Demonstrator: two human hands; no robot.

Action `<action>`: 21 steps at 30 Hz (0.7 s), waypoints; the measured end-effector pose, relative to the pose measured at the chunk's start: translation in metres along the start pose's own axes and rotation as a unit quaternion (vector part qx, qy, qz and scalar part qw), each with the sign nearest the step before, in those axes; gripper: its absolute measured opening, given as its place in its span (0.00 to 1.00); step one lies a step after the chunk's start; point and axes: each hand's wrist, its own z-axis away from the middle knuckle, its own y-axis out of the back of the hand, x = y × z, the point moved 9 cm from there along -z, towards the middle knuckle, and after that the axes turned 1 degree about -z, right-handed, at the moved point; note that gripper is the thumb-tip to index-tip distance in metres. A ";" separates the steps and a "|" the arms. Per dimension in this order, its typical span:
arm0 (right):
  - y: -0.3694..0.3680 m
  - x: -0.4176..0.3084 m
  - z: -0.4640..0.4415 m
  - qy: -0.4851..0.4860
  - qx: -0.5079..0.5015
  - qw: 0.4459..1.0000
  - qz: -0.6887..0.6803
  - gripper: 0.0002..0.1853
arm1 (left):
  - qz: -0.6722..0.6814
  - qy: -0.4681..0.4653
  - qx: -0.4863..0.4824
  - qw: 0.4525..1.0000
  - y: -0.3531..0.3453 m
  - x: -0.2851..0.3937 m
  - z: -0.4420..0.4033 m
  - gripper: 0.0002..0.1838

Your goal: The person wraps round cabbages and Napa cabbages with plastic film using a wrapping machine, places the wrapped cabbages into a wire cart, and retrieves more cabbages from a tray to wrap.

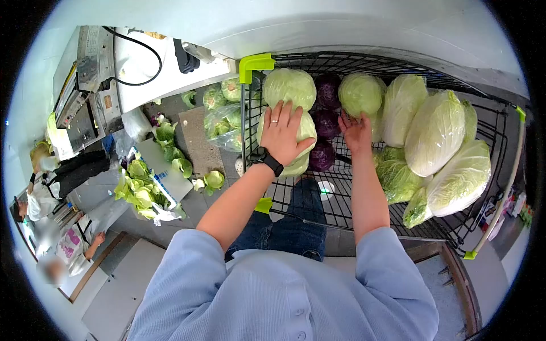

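Observation:
My left hand (281,135) lies flat on a pale green cabbage (307,128) at the left end of the black wire cart (335,219). Its fingers are spread. Another wrapped green cabbage (289,86) sits just beyond the fingertips. My right hand (357,135) is open, palm turned up, with its fingertips at the near side of a round green cabbage (360,94); whether they touch it I cannot tell. Between the hands runs a row of purple cabbages (326,124). Several wrapped napa cabbages (435,133) are piled at the cart's right.
Left of the cart, bagged cabbages (223,122), a loose cabbage (214,179) and a box of trimmed leaves (139,184) are on the floor. A white counter (170,79) and a metal machine (96,85) stand beyond. Two people are at far left. A wall (364,28) borders the cart.

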 end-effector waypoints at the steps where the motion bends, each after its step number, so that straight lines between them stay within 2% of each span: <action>1: -0.011 -0.004 0.007 -0.008 -0.012 0.999 -0.032 0.38 | -0.003 -0.010 -0.002 1.000 -0.002 0.001 0.003 0.40; 2: -0.022 -0.008 0.011 -0.015 -0.026 0.998 -0.063 0.39 | 0.003 -0.009 0.003 1.000 -0.003 0.000 0.003 0.39; 5: -0.018 -0.019 0.005 -0.016 0.045 0.995 -0.090 0.41 | 0.021 -0.009 0.020 1.000 0.001 0.002 0.002 0.38; 8: -0.044 -0.032 -0.001 0.027 0.009 0.999 -0.044 0.42 | 0.016 -0.013 0.031 0.999 0.001 0.002 0.001 0.37; 14: -0.026 -0.026 -0.010 0.078 0.005 0.997 -0.026 0.44 | 0.020 -0.018 0.045 0.999 0.004 0.003 0.002 0.37; 21: -0.031 -0.021 0.015 0.129 -0.008 0.989 0.069 0.45 | 0.026 -0.009 0.032 0.999 0.003 0.001 0.004 0.37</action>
